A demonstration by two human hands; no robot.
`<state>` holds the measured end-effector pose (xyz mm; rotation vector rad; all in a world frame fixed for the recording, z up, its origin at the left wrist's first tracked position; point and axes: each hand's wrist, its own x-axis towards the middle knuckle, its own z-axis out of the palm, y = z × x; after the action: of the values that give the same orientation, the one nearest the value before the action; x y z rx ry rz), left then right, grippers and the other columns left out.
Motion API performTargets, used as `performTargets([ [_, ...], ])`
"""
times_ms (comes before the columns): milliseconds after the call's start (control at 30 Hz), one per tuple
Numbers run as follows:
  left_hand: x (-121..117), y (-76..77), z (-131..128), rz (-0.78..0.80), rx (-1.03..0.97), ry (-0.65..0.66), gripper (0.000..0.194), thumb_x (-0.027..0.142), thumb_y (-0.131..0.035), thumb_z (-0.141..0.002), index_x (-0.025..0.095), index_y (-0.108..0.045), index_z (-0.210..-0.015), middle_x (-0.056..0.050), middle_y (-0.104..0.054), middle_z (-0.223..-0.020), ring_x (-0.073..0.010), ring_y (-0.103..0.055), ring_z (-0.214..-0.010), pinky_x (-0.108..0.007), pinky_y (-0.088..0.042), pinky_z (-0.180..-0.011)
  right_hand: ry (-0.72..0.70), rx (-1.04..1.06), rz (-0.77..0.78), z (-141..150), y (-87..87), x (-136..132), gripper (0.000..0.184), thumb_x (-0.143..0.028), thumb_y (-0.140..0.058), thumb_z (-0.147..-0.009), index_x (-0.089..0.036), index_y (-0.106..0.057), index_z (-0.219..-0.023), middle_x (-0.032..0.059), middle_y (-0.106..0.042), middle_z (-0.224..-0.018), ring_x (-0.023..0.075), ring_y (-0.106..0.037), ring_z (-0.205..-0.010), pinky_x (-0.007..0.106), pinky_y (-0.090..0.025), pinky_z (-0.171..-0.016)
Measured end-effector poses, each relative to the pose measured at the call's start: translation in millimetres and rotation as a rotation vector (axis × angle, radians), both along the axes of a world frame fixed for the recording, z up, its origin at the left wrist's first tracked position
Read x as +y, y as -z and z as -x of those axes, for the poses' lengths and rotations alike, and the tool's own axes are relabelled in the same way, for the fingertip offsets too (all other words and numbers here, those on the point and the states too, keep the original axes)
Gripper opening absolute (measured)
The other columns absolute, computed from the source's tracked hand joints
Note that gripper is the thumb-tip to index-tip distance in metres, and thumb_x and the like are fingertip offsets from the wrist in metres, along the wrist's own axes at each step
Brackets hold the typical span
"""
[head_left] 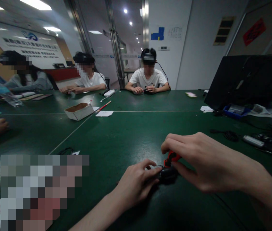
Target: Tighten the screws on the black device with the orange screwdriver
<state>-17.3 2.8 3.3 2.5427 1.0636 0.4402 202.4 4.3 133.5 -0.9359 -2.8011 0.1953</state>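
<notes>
My left hand is closed around a black, rounded device lying on the green table; its exact kind is mostly hidden by my fingers. Above it, my right hand pinches the red-and-black handle of a screwdriver from the top. The screwdriver stands roughly upright over the device, its lower end close to my left fingertips. Whether its tip touches the device is hidden.
A cardboard box, red pencil and paper slip lie farther off. Right are a monitor, blue tray, coiled cable and silver-black devices. Several people sit around the table.
</notes>
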Motion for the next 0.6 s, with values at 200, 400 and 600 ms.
performTargets([
  [200,-0.8,0.4,0.6,0.001,0.0,0.008,0.028,0.022,-0.051,-0.093,0.027,-0.061,-0.119,-0.006,-0.057,-0.121,-0.0206,-0.063,-0.091,-0.031,-0.052,-0.076,0.027,0.008,-0.073,-1.5,6.3,3.6,0.01,-0.022,-0.049,-0.091,-0.023,-0.048,-0.101,-0.0034,-0.059,-0.086,0.0116,-0.052,-0.064,0.025,-0.03,-0.053],
  [400,-0.9,1.3,0.3,-0.015,-0.005,0.006,0.031,0.022,-0.052,-0.093,0.027,-0.059,-0.122,-0.006,-0.058,-0.12,-0.0208,-0.063,-0.091,-0.028,-0.052,-0.072,0.019,-0.037,-0.166,-0.6,6.5,5.3,0.016,-0.035,-0.047,-0.095,-0.024,-0.047,-0.085,-0.0048,-0.054,-0.071,0.0117,-0.047,-0.057,0.025,-0.025,-0.051],
  [600,0.5,3.8,0.1,-0.011,-0.005,0.006,0.028,0.023,-0.051,-0.093,0.026,-0.06,-0.119,-0.006,-0.057,-0.12,-0.0209,-0.063,-0.091,-0.03,-0.051,-0.076,0.018,-0.023,-0.062,1.0,3.0,-0.2,0.008,-0.019,-0.051,-0.086,-0.022,-0.047,-0.093,-0.0015,-0.057,-0.091,0.012,-0.051,-0.065,0.025,-0.03,-0.052],
])
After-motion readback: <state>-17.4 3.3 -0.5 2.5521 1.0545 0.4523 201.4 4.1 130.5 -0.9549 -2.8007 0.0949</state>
